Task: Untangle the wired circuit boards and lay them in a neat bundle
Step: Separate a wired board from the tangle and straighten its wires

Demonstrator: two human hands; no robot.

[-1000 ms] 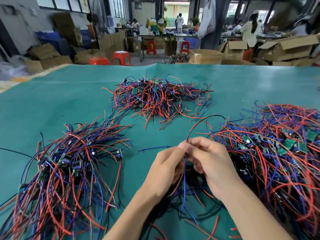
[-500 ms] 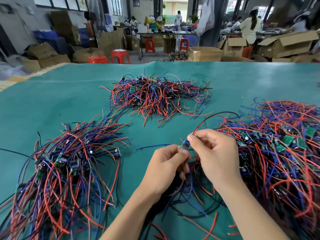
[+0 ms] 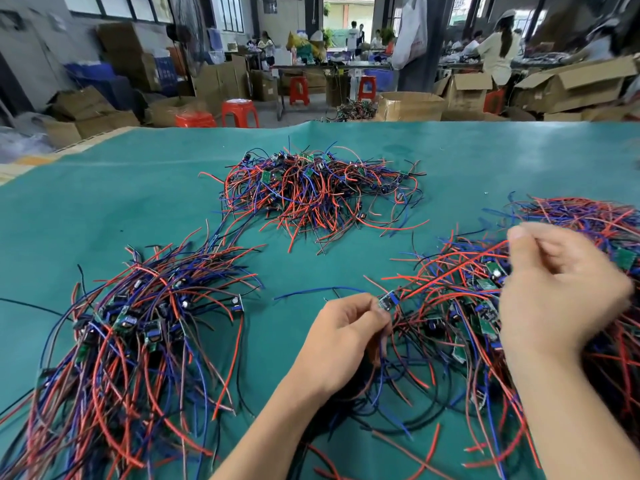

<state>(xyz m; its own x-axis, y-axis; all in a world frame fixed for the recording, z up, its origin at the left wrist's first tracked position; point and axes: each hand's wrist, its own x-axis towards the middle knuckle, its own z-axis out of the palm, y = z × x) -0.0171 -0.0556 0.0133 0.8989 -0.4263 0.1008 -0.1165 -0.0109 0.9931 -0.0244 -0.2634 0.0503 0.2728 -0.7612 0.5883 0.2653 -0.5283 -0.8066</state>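
A wide teal mat [image 3: 104, 209], smooth and faintly creased, carries three heaps of thin red, blue and black insulated wires soldered to small green circuit boards: a combed-out bundle at the left [image 3: 138, 341], a tangled mound at the far centre [image 3: 311, 192], and a dense snarl at the right [image 3: 467, 306]. The right hand [image 3: 557, 289], blurred, appears to pinch a red wire [image 3: 460, 268] between curled fingertips. The left hand [image 3: 346, 337] pinches one small rectangular board [image 3: 388, 301] just beside the right snarl.
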